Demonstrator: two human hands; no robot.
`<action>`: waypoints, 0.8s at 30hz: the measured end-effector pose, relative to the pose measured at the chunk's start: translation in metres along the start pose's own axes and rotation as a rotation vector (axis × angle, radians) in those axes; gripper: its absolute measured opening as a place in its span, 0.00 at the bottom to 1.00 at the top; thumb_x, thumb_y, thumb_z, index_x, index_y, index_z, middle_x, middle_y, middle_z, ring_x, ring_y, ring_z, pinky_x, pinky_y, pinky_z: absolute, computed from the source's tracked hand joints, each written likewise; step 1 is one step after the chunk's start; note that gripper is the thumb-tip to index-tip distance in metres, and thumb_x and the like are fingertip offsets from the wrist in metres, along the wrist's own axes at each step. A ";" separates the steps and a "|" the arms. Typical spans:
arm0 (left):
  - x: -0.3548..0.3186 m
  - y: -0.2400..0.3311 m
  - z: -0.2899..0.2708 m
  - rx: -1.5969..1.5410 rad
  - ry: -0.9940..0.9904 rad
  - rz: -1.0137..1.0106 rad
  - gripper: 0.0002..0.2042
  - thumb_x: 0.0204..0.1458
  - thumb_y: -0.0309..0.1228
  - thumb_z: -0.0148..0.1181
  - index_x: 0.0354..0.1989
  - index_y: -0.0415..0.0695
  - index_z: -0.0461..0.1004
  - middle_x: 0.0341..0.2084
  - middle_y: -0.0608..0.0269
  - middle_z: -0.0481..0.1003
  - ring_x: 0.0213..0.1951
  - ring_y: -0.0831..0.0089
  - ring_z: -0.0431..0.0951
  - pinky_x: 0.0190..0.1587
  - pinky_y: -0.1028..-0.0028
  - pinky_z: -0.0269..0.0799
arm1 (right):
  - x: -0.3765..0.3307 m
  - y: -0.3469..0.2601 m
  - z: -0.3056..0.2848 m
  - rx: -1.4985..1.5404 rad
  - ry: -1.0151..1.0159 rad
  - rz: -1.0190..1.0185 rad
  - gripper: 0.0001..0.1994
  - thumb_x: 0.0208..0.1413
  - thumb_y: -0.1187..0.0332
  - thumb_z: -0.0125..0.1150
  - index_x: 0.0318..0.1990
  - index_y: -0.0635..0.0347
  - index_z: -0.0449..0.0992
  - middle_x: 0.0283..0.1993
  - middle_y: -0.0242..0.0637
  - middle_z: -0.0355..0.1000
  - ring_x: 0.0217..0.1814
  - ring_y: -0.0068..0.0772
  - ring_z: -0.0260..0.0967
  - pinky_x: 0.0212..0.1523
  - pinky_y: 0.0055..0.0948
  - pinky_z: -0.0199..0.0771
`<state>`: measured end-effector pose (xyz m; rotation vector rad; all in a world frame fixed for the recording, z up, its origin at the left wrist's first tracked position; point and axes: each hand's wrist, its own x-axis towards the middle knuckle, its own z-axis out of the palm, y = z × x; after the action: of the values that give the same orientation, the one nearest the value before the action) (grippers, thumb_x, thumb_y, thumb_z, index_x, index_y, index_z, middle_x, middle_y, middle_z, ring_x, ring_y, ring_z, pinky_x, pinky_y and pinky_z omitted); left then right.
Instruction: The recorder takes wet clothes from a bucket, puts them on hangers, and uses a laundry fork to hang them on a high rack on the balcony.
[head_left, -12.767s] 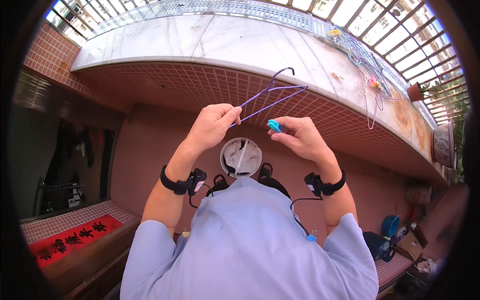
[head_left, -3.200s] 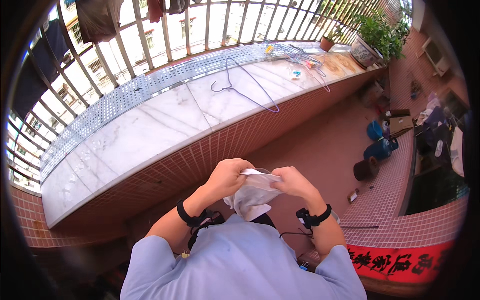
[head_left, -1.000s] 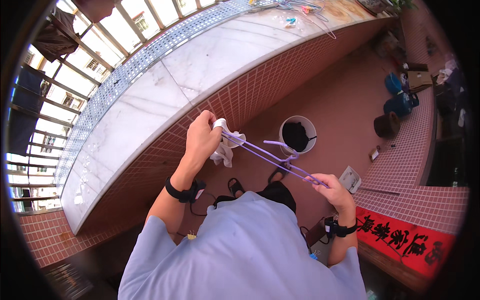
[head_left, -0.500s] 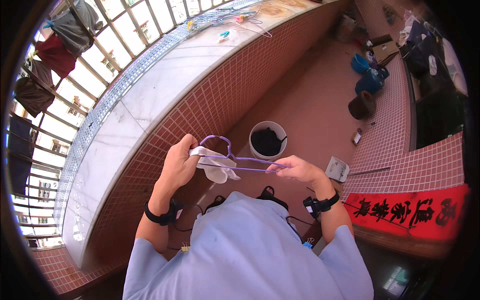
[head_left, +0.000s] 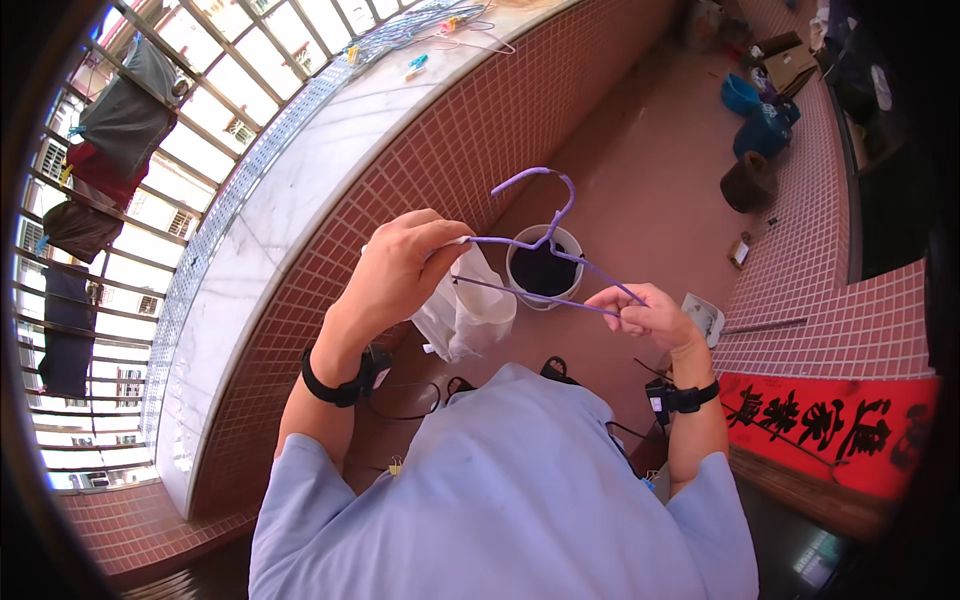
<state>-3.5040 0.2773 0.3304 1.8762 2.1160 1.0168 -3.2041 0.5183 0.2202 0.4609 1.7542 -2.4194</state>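
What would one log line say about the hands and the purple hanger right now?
left hand: grips white cloth on hanger end | right hand: pinches purple hanger other end | bucket: on floor below

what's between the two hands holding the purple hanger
In the head view, the purple hanger spans from left hand to right hand; a white cloth hangs near the left hand, with a white bucket on the floor below.

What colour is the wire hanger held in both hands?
Purple hanger, clearest in the head view.
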 end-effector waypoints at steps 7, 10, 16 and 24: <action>0.056 0.034 0.002 -0.065 0.120 0.013 0.07 0.60 0.20 0.63 0.45 0.36 0.81 0.29 0.58 0.76 0.31 0.67 0.76 0.34 0.69 0.71 | 0.006 0.002 -0.043 0.403 -0.003 -0.479 0.36 0.60 0.52 0.72 0.69 0.64 0.69 0.58 0.40 0.74 0.45 0.21 0.74 0.41 0.19 0.69; 0.071 0.050 0.022 -0.117 0.100 0.040 0.07 0.60 0.20 0.63 0.45 0.36 0.81 0.29 0.59 0.76 0.31 0.69 0.76 0.34 0.70 0.70 | 0.041 0.003 -0.042 0.029 0.258 -0.264 0.34 0.60 0.55 0.73 0.68 0.64 0.69 0.59 0.40 0.75 0.49 0.25 0.76 0.49 0.24 0.75; 0.085 0.052 0.044 -0.150 0.082 0.092 0.06 0.60 0.20 0.63 0.44 0.35 0.81 0.30 0.58 0.77 0.31 0.68 0.77 0.35 0.70 0.71 | 0.112 0.005 -0.033 -0.439 0.439 -0.370 0.19 0.60 0.64 0.70 0.54 0.67 0.79 0.44 0.39 0.82 0.43 0.28 0.79 0.45 0.28 0.80; 0.084 -0.032 0.050 -0.101 0.047 0.018 0.10 0.64 0.25 0.59 0.50 0.35 0.79 0.41 0.48 0.80 0.42 0.51 0.82 0.46 0.61 0.77 | 0.065 -0.027 -0.079 -0.405 0.790 -0.271 0.12 0.53 0.78 0.61 0.45 0.70 0.82 0.36 0.38 0.82 0.35 0.24 0.77 0.39 0.27 0.78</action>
<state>-3.5228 0.3739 0.3013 1.8454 2.0345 1.1598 -3.2589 0.6070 0.2020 1.3225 2.6810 -2.0627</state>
